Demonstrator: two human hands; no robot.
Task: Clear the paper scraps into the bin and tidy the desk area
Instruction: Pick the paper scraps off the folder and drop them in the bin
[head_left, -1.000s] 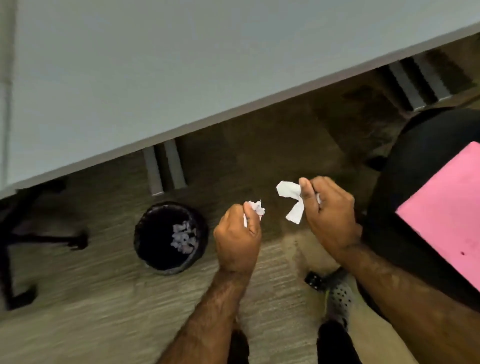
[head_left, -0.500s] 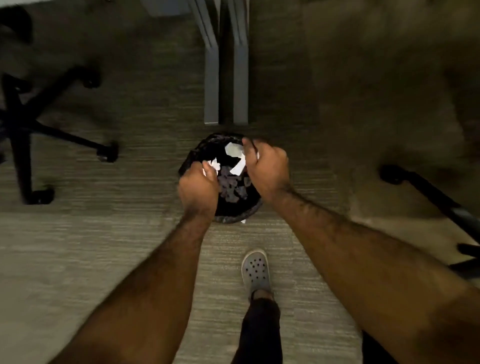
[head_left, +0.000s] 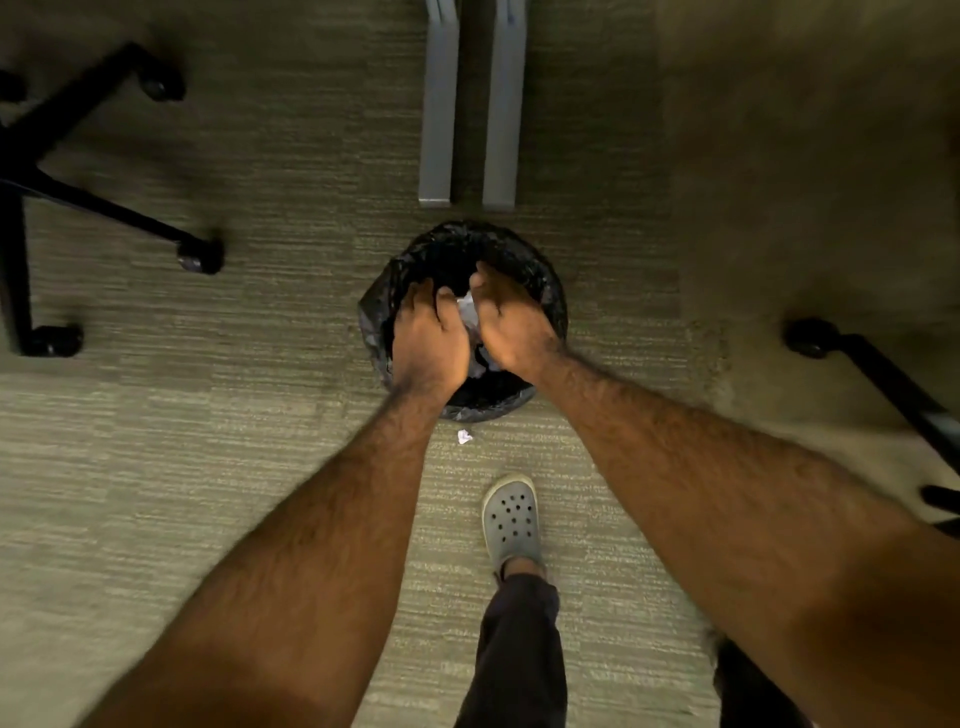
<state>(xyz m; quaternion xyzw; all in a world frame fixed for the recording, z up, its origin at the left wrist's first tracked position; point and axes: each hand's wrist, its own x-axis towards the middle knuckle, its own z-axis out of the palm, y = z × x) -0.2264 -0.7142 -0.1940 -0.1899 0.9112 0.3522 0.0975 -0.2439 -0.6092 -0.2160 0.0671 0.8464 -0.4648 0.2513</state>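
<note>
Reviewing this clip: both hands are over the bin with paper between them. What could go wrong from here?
One paper scrap already lies on the carpet just outside the bin, so it may be overlooked. The paper between the left hand and right hand sits over the opening, but loose bits could still flutter past the rim.

Bin sits on the carpet just in front of the two desk legs, both hands over its mouth: left hand beside right hand, paper scraps between them. One stray scrap on the carpet just outside the bin's near rim, shoe nearer the person than that. Chair base well off left, another chair's caster leg off right.
</note>
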